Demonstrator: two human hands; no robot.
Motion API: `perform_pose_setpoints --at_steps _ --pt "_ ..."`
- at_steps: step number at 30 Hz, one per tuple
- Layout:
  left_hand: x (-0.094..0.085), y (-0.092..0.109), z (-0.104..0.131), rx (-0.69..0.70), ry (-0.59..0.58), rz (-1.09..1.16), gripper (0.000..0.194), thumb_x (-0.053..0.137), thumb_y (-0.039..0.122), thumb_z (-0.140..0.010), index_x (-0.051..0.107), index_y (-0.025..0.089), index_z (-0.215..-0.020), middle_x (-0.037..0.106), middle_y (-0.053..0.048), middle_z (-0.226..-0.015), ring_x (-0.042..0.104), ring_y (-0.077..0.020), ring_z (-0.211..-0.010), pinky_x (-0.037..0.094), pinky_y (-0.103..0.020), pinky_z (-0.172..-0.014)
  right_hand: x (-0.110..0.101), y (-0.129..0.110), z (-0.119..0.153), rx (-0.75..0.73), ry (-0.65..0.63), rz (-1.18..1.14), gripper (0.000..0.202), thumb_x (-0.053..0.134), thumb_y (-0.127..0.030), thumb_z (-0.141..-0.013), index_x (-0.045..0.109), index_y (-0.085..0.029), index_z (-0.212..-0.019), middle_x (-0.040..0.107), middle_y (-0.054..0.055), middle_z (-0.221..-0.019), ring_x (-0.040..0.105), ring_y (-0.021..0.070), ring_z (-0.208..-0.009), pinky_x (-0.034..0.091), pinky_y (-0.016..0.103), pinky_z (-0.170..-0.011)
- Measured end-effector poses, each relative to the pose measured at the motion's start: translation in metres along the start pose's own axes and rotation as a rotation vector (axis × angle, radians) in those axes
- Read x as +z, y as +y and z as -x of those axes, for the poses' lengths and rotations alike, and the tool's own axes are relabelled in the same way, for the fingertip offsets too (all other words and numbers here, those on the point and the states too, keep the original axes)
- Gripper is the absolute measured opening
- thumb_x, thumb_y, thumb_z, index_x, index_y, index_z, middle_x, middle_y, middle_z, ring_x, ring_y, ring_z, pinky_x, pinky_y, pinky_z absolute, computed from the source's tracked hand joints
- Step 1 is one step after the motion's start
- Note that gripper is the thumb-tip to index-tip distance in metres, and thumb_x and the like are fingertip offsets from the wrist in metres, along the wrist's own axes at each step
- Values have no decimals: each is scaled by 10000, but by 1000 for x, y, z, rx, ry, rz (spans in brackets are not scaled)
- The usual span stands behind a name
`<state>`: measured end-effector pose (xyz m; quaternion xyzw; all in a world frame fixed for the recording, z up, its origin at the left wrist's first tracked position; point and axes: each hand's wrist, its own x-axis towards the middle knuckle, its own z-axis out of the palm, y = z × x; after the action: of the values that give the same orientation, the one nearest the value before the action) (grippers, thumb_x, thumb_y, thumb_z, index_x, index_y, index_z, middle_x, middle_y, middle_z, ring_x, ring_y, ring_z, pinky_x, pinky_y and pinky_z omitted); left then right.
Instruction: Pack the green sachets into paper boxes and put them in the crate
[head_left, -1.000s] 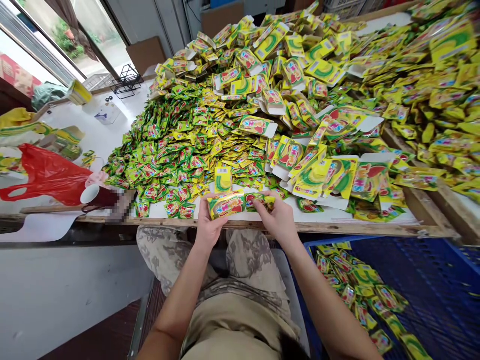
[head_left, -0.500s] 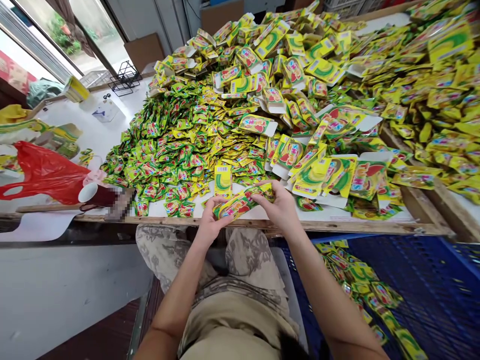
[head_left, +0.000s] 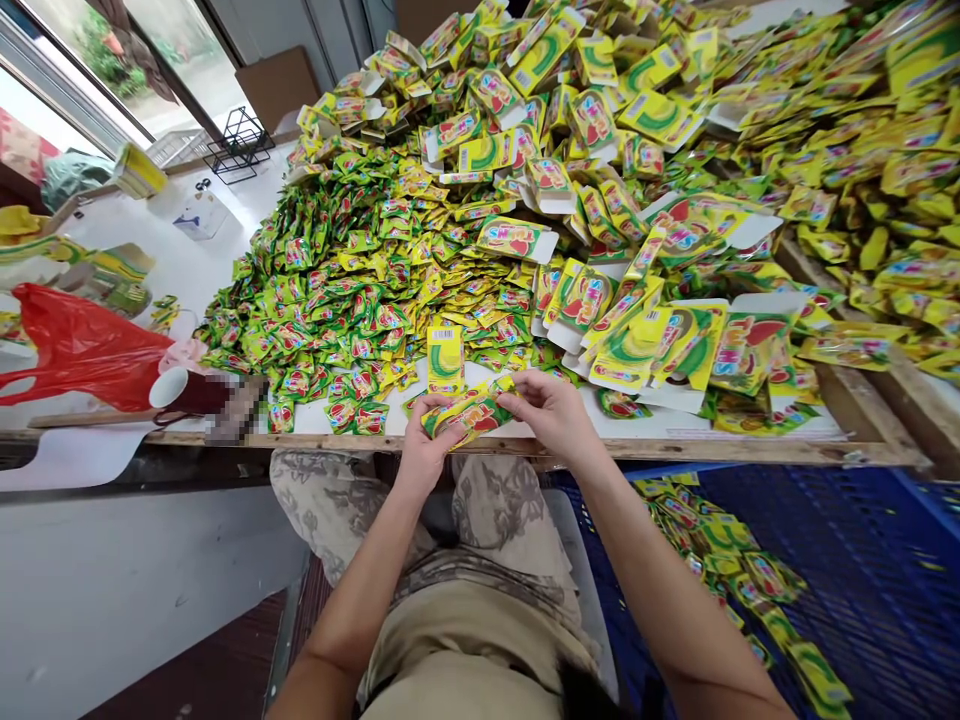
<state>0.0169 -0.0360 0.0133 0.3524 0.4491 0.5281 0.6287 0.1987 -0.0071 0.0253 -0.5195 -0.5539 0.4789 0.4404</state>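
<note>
A small yellow-green candy box [head_left: 474, 414] with watermelon print lies tilted between my hands, just above the table's front edge. My left hand [head_left: 425, 446] grips its left end, thumb across the front. At the other end, the thumb and fingers of my right hand [head_left: 561, 418] pinch the box; its end flap is too small to make out. Directly behind stands a yellow box [head_left: 445, 358] with a barcode at its top. Small green and yellow sachets [head_left: 330, 310] are heaped beyond my hands. Open candy boxes [head_left: 637, 345] with white flaps lie to the right.
A wooden rim [head_left: 510, 447] edges the table in front of me. Left are a dark mug [head_left: 196, 392] and a red plastic bag [head_left: 86, 345]. A blue crate [head_left: 847, 540] holding several filled packs sits low on my right. Wooden dividers [head_left: 862, 400] separate another heap.
My right hand has drawn slightly back along the box's right end, its fingers now bunched closer together there. My left hand keeps its grip. The view has shifted slightly.
</note>
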Motion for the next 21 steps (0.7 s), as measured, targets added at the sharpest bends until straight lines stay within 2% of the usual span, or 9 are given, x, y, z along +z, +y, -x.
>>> perform_pose_setpoints --at_steps 2,7,10,13,17,21 --pt "0 0 1 12 9 -7 386 791 272 -656 516 233 -923 599 16 -965 624 -124 -853 515 -285 -823 1 -1 2 48 -79 -109 327 658 -503 -733 630 -197 -845 582 -11 -642 505 136 -565 418 266 -522" --pt "-2 -2 1 45 -18 -105 364 798 276 -651 546 219 -907 619 -3 -972 625 -146 -884 513 -292 -831 -5 -2 6 175 -308 -247 289 682 -475 -711 669 -195 -782 682 15 -773 609 154 -684 513 278 -616" --pt "0 -1 2 49 -17 -134 367 797 299 -651 562 218 -921 626 -12 -988 628 -160 -900 517 -294 -827 -6 1 8 291 -269 -362 311 748 -466 -640 670 -207 -793 685 3 -774 616 140 -658 534 265 -585" --pt "1 0 4 45 -8 -124 390 801 312 -643 559 219 -934 623 -11 -964 629 -159 -884 523 -293 -814 -2 3 13 336 -250 -439 322 774 -466 -618 676 -203 -775 684 5 -787 625 133 -664 557 267 -599" --pt "0 3 7 -1 -31 -88 417 807 324 -630 542 223 -935 623 -4 -943 635 -155 -855 530 -302 -798 -1 0 21 342 -387 -511 345 719 -511 -697 707 -195 -835 700 43 -887 662 170 -779 582 322 -709" --pt "-1 7 7 -4 -36 -85 436 812 315 -625 539 218 -950 631 -6 -930 639 -147 -828 530 -286 -771 -5 -3 26 302 -480 -566 384 670 -511 -761 703 -216 -1006 699 59 -971 660 210 -932 567 363 -784"
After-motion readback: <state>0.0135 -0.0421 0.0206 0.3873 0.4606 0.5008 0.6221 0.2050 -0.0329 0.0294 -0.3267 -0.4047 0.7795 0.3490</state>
